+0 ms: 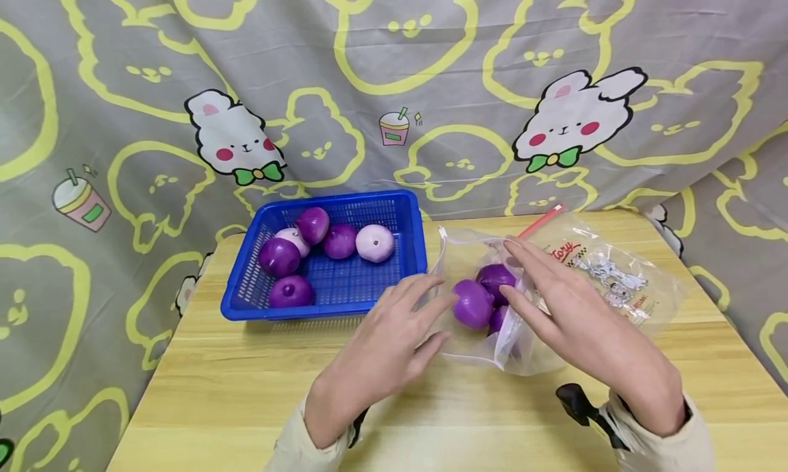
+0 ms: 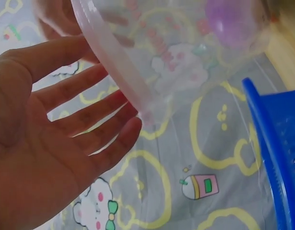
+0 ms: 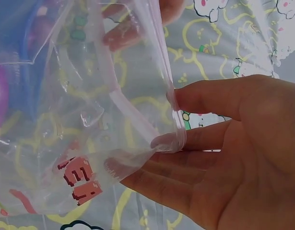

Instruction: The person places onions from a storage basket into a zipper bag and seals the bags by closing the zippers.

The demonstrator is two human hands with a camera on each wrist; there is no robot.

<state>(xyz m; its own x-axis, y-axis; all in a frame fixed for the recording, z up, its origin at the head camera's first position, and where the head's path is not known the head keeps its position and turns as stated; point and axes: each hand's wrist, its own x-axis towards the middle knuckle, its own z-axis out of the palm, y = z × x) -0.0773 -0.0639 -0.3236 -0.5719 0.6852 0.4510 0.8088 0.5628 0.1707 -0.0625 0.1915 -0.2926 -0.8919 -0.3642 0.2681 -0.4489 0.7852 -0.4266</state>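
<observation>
A clear zip bag (image 1: 452, 253) with a pale zip strip lies with its mouth spread wide on the table. Several purple onions (image 1: 473, 304) are inside it. My left hand (image 1: 384, 335) is at the left side of the mouth; in the left wrist view its fingers (image 2: 97, 127) are straight and their tips meet the rim. At the right side, my right hand (image 1: 585, 321) has thumb and fingers spread at the rim. The right wrist view shows its fingertips (image 3: 161, 141) through the plastic. Neither hand holds an onion.
A blue plastic basket (image 1: 332, 313) stands at the left with several purple onions (image 1: 280, 256) and paler ones (image 1: 375, 243). Another clear bag (image 1: 652, 301) with a red zip strip and printed figures lies at the right. A patterned curtain (image 1: 345, 61) hangs behind the wooden table (image 1: 246, 403).
</observation>
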